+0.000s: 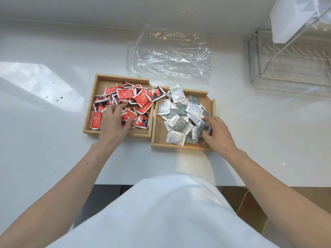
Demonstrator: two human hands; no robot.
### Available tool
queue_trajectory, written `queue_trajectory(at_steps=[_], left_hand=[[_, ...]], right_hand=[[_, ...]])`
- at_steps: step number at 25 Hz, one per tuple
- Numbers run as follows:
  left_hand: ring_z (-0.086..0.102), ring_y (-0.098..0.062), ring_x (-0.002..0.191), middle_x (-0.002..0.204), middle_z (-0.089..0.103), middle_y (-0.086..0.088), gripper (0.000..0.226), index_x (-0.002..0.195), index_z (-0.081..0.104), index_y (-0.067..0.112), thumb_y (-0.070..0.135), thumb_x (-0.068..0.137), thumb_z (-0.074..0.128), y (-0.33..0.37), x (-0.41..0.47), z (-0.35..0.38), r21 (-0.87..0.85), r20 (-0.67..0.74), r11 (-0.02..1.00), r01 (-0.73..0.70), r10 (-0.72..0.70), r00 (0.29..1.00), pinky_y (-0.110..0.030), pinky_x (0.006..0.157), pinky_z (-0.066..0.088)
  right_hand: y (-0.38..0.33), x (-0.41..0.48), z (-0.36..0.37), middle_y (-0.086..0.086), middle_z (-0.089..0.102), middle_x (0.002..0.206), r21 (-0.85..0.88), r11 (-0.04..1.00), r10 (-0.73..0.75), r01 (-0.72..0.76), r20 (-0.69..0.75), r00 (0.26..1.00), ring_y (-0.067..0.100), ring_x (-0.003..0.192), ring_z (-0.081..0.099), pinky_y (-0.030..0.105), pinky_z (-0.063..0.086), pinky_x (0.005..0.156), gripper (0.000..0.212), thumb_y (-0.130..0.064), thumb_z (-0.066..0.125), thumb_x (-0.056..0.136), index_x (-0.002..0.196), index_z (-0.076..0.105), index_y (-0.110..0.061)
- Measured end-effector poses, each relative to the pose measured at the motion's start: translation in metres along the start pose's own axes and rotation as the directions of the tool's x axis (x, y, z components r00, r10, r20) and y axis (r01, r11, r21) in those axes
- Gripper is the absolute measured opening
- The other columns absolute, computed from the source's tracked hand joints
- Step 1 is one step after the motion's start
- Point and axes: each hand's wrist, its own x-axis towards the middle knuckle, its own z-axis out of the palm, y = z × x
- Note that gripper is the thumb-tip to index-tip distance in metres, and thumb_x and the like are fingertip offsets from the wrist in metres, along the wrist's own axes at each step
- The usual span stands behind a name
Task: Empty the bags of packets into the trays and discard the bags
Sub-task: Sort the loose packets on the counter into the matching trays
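Note:
Two wooden trays sit side by side on the white counter. The left tray (89,104) holds a heap of red packets (139,99); my left hand (114,122) lies flat on them with fingers spread. The right tray (159,140) holds grey and white packets (180,120); my right hand (215,131) rests on the pile's right side, its fingers curled among the packets. One red packet (156,93) and one white packet (177,93) overhang the tray rims. An empty clear plastic bag (172,56) lies crumpled behind the trays.
A wire dish rack (290,68) with a clear cover stands at the back right. The counter's front edge runs just below the trays, against my white apron (161,212). A wooden piece (250,208) shows below the counter at right.

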Motion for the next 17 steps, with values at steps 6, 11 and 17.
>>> queue_trajectory(at_steps=[6,11,17], left_hand=[[0.051,-0.028,0.115,0.125,0.053,-0.012,0.044,0.129,0.053,0.015,0.025,0.088,0.066,0.010,0.007,-0.001,-0.047,-0.042,0.997,-0.060,0.058,0.997,-0.042,0.093,0.047],[0.052,-0.028,0.115,0.125,0.054,-0.012,0.043,0.130,0.052,0.012,0.026,0.091,0.062,0.029,0.029,0.000,-0.074,-0.039,0.988,-0.135,0.132,0.990,-0.040,0.095,0.045],[0.053,-0.027,0.113,0.129,0.052,-0.013,0.045,0.133,0.051,0.010,0.029,0.093,0.059,0.072,0.092,0.001,-0.030,0.034,0.962,-0.271,0.272,0.962,-0.040,0.097,0.045]], right_hand=[[-0.004,0.004,-0.002,0.007,0.055,0.130,0.044,0.999,-0.008,0.011,-0.072,0.997,0.025,0.122,0.049,0.023,0.033,0.093,0.046,-0.014,0.057,0.089,0.134,0.053,-0.012],[-0.015,0.024,-0.008,0.004,0.052,0.127,0.121,0.993,0.001,0.008,-0.072,0.997,0.021,0.122,0.047,0.026,0.034,0.093,0.051,-0.021,0.055,0.090,0.140,0.044,-0.020],[-0.028,0.081,-0.022,0.009,0.042,0.140,0.205,0.976,0.080,-0.069,-0.044,0.996,0.022,0.128,0.042,0.026,0.030,0.097,0.066,-0.027,0.058,0.089,0.148,0.029,-0.019]])
